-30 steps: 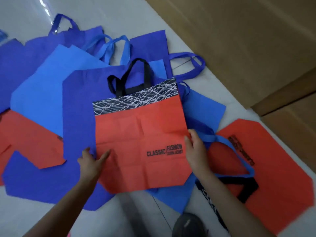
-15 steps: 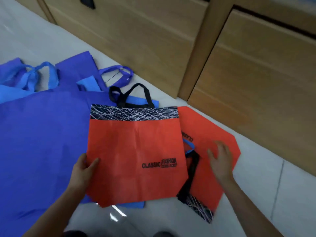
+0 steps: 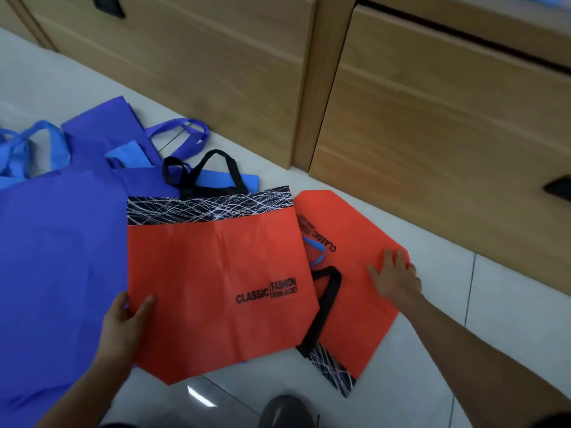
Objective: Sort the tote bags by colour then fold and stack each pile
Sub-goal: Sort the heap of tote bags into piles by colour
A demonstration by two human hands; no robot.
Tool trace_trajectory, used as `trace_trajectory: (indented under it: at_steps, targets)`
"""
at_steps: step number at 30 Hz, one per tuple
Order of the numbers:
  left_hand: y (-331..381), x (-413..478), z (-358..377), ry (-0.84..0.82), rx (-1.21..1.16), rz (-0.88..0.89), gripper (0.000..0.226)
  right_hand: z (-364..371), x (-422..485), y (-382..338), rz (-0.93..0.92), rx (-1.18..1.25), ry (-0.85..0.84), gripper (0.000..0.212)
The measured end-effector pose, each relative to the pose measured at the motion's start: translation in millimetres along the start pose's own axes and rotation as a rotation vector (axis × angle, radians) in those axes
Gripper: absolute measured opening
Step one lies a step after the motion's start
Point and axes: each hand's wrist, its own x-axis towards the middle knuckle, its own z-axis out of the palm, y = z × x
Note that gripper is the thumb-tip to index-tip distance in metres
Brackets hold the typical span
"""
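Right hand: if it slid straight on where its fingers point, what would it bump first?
The right hand lies flat on the right red bag. Past its edge is only floor, so probably the wooden drawer.

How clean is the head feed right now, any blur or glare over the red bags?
Head view: the held red bag is fairly sharp, its CLASSIC FASHION print readable. Head view, right edge: the drawer handle is smeared by motion. Head view, bottom: a small glare streak on the floor tile, off the bags.
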Motion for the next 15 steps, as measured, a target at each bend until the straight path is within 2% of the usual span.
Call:
trace_trajectory:
  at_steps: [3, 5, 8, 11, 13, 15]
  targets:
    - [-2.0, -0.6, 0.6, 0.002, 0.000, 0.007, 0.016, -5.2, -18.1, 7.9, 0.091, -0.086, 0.030, 0.063]
    - [-2.2, 1.0, 1.3, -0.010, -0.007, 0.008, 0.017, -13.2, -10.9, 16.3, 0.058, -0.031, 0.052, 0.062]
    - [-3.5, 3.3, 1.8, -0.022, -0.007, -0.005, 0.017, -16.1, 2.2, 19.4, -0.003, 0.099, 0.028, 0.073]
    - [-4.8, -0.4, 4.8, -0.035, -0.029, -0.019, 0.013, -8.2, 8.8, 17.9, 0.038, 0.214, 0.081, 0.051]
    - [-5.4, -4.7, 7.7, -0.038, -0.038, -0.016, 0.014, -6.2, 7.2, 25.9, -0.054, 0.371, 0.054, 0.033]
    - [-3.3, -8.6, 11.1, -0.038, -0.048, -0.017, 0.014, -13.7, -2.4, 45.7, -0.135, 0.451, 0.141, 0.029]
